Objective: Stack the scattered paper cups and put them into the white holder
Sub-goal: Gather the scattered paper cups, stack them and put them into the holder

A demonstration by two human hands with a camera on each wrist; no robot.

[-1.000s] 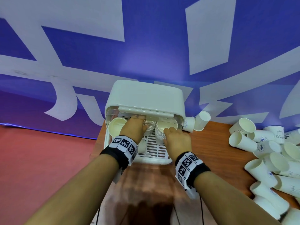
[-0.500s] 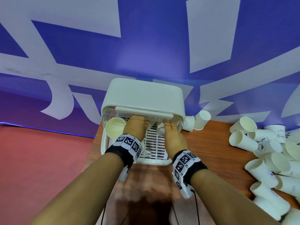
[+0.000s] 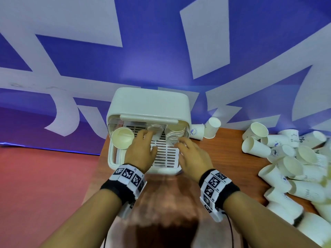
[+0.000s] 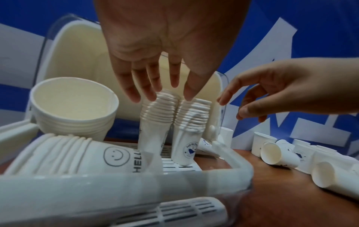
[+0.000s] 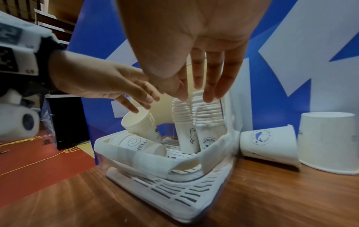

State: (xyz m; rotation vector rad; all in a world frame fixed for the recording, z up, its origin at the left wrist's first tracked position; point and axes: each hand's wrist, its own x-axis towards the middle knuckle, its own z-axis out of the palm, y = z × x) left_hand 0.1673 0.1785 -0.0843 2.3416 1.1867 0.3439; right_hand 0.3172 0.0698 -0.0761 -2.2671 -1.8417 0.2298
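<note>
The white holder (image 3: 148,102) stands at the table's back edge with its lid raised. Two upright cup stacks, one (image 3: 155,131) beside the other (image 3: 175,135), stand on its slatted floor at the back. My left hand (image 3: 141,149) hovers just in front of them with fingers spread and holds nothing; in the left wrist view its fingertips (image 4: 149,93) are just above the left stack (image 4: 155,122). My right hand (image 3: 191,156) is open too, its fingers (image 5: 213,79) straight above the right stack (image 5: 209,122). A leaning stack (image 3: 122,138) and a lying smiley "HELLO" stack (image 4: 77,153) fill the holder's left side.
Several loose paper cups (image 3: 286,167) lie in a heap on the wooden table (image 3: 223,167) at the right. Two more cups (image 3: 204,130) sit just right of the holder. A blue and white banner stands behind. The table's left edge drops to a red floor (image 3: 44,176).
Both hands gripped the two stacks deep in the holder. They have let go and drawn back toward me with fingers open; the stacks stand by themselves.
</note>
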